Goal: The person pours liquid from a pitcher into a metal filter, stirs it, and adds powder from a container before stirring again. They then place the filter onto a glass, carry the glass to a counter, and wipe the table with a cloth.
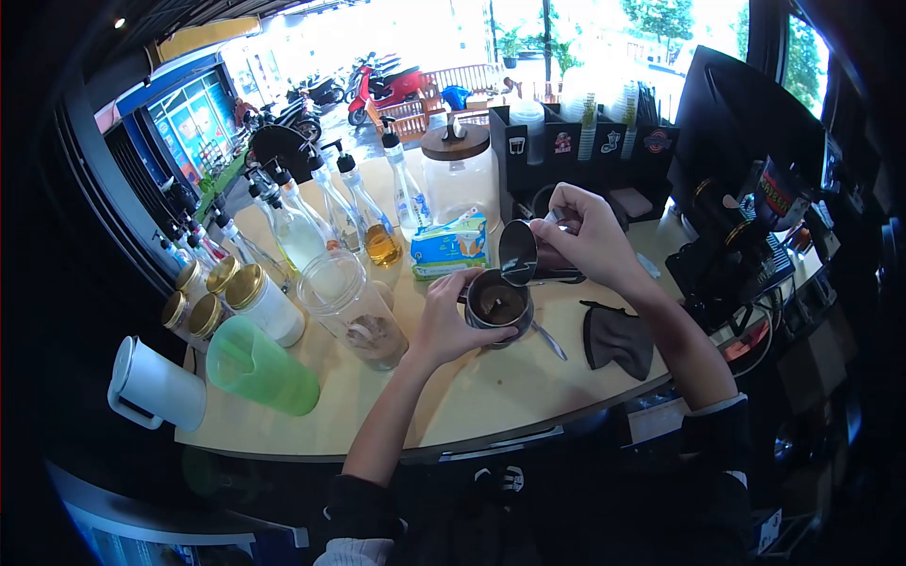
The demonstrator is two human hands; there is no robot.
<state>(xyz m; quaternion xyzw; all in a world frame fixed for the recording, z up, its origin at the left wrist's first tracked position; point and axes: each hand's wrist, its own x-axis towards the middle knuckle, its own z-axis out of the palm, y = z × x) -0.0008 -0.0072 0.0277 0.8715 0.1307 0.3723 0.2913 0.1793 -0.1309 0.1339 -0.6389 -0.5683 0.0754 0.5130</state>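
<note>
My left hand is wrapped around a metal pitcher standing on the counter, with something brown inside it. Above its rim, my right hand grips a second metal pitcher, tilted so its mouth faces left and down. Whether anything flows between the two is too small to tell. Just right of the lower pitcher lies a spoon, its near end pointing toward me. A crumpled dark cloth rests farther right. Behind my left hand sits a blue and green carton.
Left of my hands stand a clear blender jar, a green jug, a white jug and several gold-lidded jars. Pump bottles line the back. A black cup organizer and a coffee machine stand right.
</note>
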